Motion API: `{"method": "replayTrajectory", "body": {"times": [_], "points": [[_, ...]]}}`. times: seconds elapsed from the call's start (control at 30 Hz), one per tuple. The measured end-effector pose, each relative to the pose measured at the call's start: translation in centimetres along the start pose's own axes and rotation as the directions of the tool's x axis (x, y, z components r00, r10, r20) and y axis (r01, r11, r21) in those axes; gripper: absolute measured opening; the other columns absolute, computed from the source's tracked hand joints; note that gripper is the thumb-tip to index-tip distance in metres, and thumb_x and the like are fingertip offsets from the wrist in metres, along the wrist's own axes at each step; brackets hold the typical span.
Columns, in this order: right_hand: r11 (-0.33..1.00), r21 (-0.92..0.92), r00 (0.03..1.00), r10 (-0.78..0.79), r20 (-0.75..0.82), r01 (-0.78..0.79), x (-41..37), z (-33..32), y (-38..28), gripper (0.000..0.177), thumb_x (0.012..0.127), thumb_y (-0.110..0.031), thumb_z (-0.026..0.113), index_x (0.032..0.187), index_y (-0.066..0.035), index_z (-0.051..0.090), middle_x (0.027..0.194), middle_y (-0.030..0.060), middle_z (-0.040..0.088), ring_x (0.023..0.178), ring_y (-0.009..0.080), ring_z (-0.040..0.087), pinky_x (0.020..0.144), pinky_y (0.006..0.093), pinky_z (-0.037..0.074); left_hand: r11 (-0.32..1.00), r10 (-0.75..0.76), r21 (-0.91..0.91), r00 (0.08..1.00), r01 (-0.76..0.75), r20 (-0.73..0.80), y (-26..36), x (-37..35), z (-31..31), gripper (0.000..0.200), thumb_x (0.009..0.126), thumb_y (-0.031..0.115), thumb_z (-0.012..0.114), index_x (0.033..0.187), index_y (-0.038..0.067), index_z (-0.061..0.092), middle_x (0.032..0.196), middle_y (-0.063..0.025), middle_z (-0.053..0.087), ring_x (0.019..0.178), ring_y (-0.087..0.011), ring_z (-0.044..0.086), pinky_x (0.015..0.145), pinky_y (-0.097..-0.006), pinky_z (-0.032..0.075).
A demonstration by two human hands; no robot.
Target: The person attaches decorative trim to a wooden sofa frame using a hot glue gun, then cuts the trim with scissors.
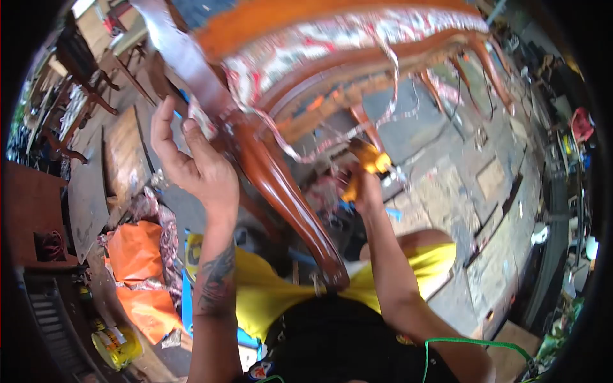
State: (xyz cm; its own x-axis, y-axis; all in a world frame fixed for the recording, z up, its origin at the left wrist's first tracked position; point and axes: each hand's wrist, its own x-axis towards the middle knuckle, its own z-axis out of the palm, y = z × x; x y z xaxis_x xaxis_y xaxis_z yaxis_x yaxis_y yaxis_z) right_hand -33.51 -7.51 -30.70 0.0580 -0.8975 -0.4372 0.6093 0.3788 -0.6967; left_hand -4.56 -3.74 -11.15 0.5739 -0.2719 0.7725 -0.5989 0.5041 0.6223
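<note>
- Chair (pixel 357 70): an upholstered, carved-wood piece tipped over, held up in front of the person, above both hands and over the lap; judged heavy and rigid, awkward to turn alone.
- Chair leg (pixel 281 191): a curved, polished leg that runs down between the two hands to the person's lap. The gloss suggests a slippery surface. The thick knee where it joins the seat rail looks like the firmest place to hold.
- Upholstery (pixel 300 51): patterned fabric on the seat edge, just above the left hand. It is soft and looks frayed, so probably no place for a load-bearing grip.
- Loose trim (pixel 319 143): a thin strip hanging off the rail toward the right hand; limp and likely to tear if pulled hard.
- Left hand (pixel 191 163): fingers spread and raised, palm toward the leg's knee; whether it touches the wood cannot be told.
- Right hand (pixel 364 188): closed around a yellow-handled tool (pixel 369 159), whose tip points up at the underside of the rail.
- Orange sheeting (pixel 137 252): crumpled on the floor (pixel 447 191), below and outside the left hand.
- Yellow tin (pixel 118 348): farther down, well apart from both hands.
</note>
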Motion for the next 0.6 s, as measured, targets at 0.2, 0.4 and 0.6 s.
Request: {"method": "replayTrajectory", "body": {"times": [0.2,0.4,0.6], "points": [[0.79,-0.172,0.796,-0.603,-0.045,0.588,-7.5,2.4,-8.5,0.044,0.094,0.002,0.07,0.137,-0.004,0.06,0.115,0.0092,0.069,0.107,0.0263,0.071,0.085,0.0449,0.065,0.947,-0.261,-0.22,0.96,0.234,-0.105,-0.4,3.3,1.7,0.031,0.109,-0.001,0.055,0.14,-0.005,0.06,0.133,-0.0126,0.066,0.123,-0.018,0.062,0.107,-0.0325,0.048],[0.629,-0.359,0.724,-0.594,0.349,0.689,-13.9,6.2,-15.1,0.056,0.112,-0.043,0.058,0.141,0.005,0.058,0.111,0.0171,0.071,0.105,0.0309,0.073,0.095,0.0491,0.063,0.863,-0.358,-0.401,0.932,0.308,-0.056,1.9,-0.3,1.8,0.019,0.113,0.009,0.057,0.128,-0.002,0.06,0.111,-0.0089,0.067,0.094,-0.0117,0.063,0.087,-0.0278,0.052],[0.638,-0.476,0.715,-0.173,0.678,0.606,-15.3,13.2,-20.4,0.046,0.1,-0.03,0.074,0.124,0.009,0.068,0.114,0.0215,0.074,0.109,0.0329,0.072,0.102,0.0473,0.056,0.277,-0.587,-0.492,0.551,0.825,0.593,11.7,-7.2,2.0,0.032,0.113,0.023,0.056,0.137,0.001,0.052,0.128,-0.0138,0.066,0.12,-0.021,0.065,0.099,-0.0404,0.058]]}}
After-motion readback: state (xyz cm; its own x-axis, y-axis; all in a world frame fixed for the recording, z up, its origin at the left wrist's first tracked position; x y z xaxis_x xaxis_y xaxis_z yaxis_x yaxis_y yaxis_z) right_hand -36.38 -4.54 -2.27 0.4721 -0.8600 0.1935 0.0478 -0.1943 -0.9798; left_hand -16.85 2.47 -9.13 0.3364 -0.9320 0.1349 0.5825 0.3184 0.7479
